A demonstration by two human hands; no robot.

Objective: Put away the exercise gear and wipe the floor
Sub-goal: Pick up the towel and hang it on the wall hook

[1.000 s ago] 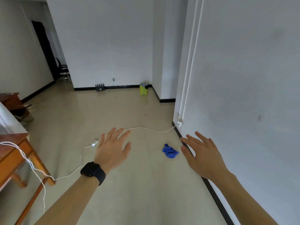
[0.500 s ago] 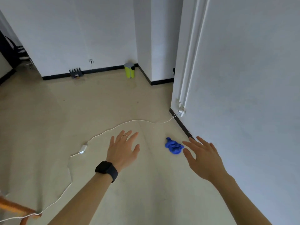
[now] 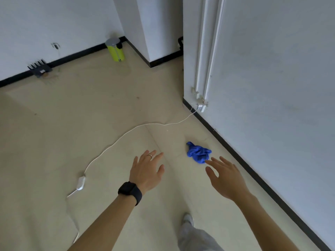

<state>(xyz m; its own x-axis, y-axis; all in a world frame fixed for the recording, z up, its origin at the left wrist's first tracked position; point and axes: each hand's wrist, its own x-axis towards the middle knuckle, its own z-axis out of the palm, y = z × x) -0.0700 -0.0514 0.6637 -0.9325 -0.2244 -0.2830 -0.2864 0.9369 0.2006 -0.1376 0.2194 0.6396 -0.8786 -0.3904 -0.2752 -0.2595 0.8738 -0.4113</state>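
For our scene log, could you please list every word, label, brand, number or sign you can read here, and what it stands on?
No text can be read in this view.
Black pronged device by the wall: a small pale label, too blurred to read.
Black wristwatch: dark face, nothing shown.
Yellow-green cylindrical bin: no marking visible.
Crumpled blue cloth: no print visible.

White cable runs from near left to plug at right wall. Yellow-green bin stands far. Black antenna device sits far left.
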